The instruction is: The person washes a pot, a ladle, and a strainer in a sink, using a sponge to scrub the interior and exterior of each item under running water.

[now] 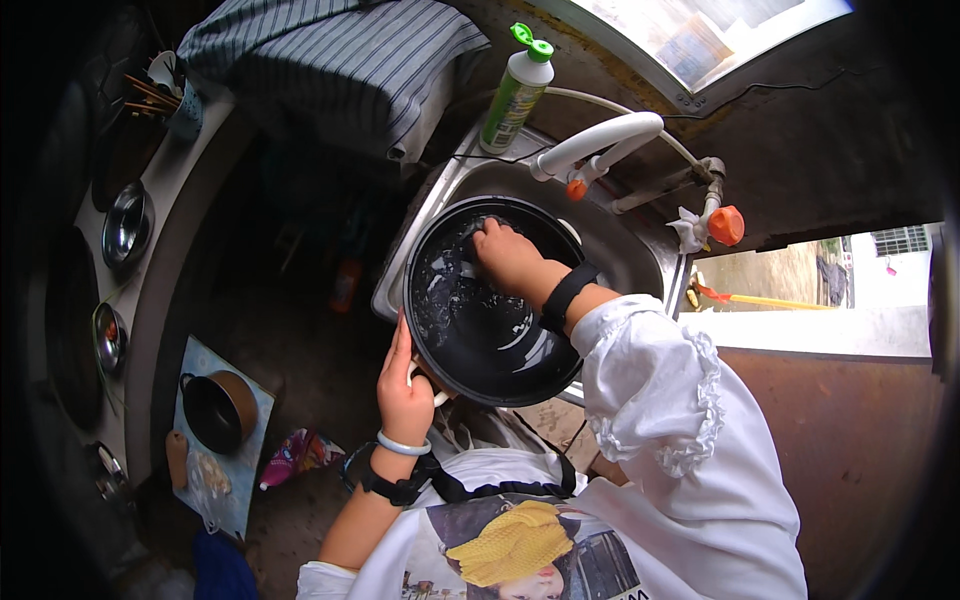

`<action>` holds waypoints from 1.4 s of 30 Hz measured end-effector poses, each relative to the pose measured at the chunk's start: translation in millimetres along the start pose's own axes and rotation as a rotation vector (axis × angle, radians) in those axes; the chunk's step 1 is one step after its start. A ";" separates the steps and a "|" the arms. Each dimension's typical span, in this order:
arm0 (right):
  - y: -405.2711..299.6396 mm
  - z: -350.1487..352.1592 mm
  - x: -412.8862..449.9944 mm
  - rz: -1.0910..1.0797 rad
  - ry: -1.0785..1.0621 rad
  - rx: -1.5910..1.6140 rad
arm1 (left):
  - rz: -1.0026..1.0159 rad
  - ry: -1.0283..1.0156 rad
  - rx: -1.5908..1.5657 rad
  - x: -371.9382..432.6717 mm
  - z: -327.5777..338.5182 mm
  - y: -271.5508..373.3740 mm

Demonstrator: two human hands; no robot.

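Observation:
A large black cooking pot with a wet, soapy inside tilts over the stainless-steel sink. My left hand grips its near left side, the fingers flat along the outer wall and the thumb by a pale side handle. Inside the pot is my right hand, its fingers bent down against the far inner wall. Something small and grey shows at those fingertips, too hidden to name. Suds and water streaks mark the pot's bottom. A second pale handle shows on the far right side.
On the sink's back corner stands an uncapped green-and-white detergent bottle. A white faucet arches over the basin, near an orange valve knob. At left, a counter carries metal bowls. A smaller pot sits on a low blue table.

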State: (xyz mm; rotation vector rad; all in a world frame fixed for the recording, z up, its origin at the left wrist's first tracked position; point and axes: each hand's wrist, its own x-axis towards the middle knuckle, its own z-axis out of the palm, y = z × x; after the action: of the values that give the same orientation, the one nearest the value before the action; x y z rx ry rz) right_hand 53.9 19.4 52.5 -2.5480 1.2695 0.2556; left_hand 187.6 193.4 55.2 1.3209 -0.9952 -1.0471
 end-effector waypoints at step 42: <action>139.3 39.5 -194.5 0.635 -0.073 1.354 | -0.039 -0.058 0.177 41.9 67.2 68.8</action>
State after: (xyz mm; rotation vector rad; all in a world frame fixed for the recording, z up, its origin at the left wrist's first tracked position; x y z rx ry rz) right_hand -175.1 98.6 45.8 -0.9816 1.4317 -0.3099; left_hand 134.6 134.7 124.0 1.4653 -1.1306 -1.0502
